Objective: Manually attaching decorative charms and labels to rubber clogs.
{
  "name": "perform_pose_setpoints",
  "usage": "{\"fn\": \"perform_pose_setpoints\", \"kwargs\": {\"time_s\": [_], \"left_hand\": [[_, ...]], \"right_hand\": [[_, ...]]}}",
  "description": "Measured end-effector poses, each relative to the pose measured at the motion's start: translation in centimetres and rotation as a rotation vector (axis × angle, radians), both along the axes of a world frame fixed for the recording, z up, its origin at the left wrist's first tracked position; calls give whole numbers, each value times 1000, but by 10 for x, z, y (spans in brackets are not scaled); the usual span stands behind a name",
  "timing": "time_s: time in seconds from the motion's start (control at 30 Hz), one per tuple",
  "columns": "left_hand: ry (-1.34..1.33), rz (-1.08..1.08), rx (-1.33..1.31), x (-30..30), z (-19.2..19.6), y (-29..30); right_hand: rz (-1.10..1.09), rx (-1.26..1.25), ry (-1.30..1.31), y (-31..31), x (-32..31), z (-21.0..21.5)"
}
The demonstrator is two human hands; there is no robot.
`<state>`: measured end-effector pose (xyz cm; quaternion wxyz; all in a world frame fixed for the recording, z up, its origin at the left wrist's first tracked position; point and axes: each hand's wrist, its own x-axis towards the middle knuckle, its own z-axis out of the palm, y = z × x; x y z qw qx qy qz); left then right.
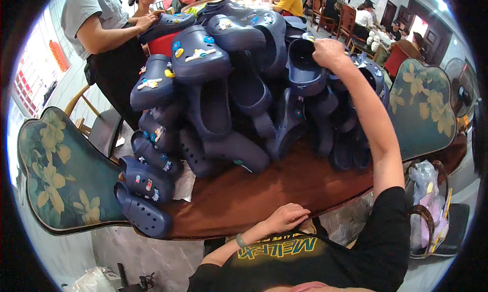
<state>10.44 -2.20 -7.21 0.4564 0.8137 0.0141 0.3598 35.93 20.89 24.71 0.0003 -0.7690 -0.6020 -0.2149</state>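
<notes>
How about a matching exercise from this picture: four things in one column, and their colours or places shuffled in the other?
Column one:
1. Right hand
2. Left hand
3. Tablecloth
4. Chair back at far left

Column two:
A. Reddish brown
B. Just in front of the black shirt
C. Green with a pale floral pattern
D. At the rim of a dark blue clog

Pairs: 1-D, 2-B, 3-A, 4-C.

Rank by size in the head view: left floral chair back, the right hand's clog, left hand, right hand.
1. Left floral chair back
2. Held clog
3. Right hand and left hand: too alike to rank
</notes>
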Motion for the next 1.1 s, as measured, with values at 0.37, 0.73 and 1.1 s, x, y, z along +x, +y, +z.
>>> {"fn": "perform_pose_setpoints", "kwargs": {"time_s": [0.37,0.73,1.1], "left_hand": [[65,14,12,-6,-1,3],[-21,98,-433,-12,103,8],[411,76,-825,-105,97,60]], "right_hand": [[181,414,-150,-171,-22,11],[381,522,196,-271,-81,-151],[512,406,849,-263,-71,-193]]}}
